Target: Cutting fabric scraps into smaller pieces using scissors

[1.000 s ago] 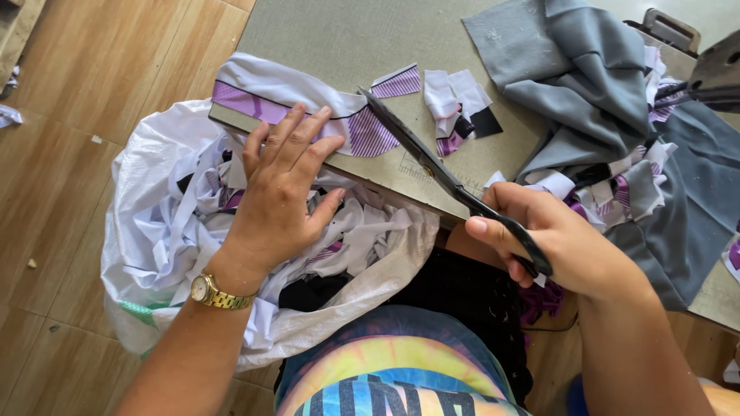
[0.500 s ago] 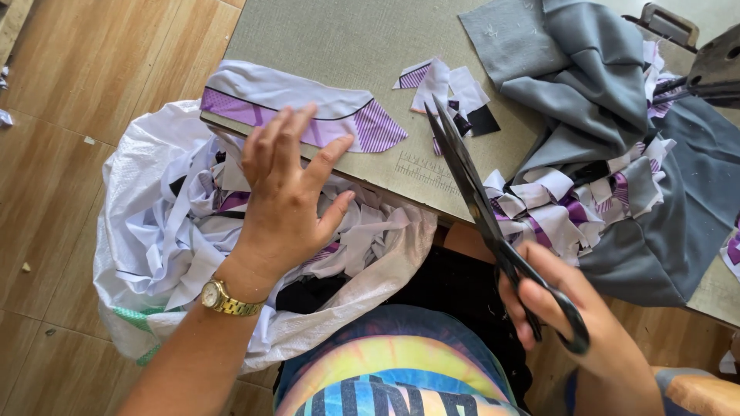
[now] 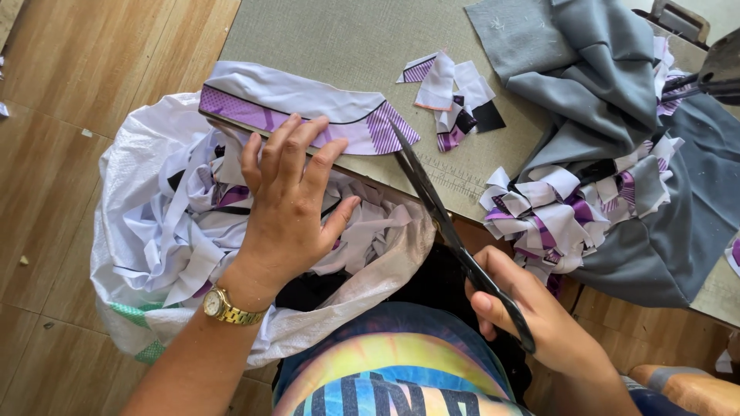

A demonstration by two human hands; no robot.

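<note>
Meanwhile left hand (image 3: 289, 212) pins purple-white fabric (image 3: 308, 115); right hand (image 3: 539, 320) grips scissors (image 3: 443, 219).

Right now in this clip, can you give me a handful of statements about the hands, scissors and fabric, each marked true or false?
1. The right hand holds black scissors. True.
2. The left hand presses on the grey cloth. False: it rests on a white and purple fabric piece at the table edge.
3. A white sack full of fabric scraps sits below the table edge. True.
4. The left wrist is bare. False: it wears a gold wristwatch.
5. The scissor tips point toward the white and purple fabric piece. True.
</note>
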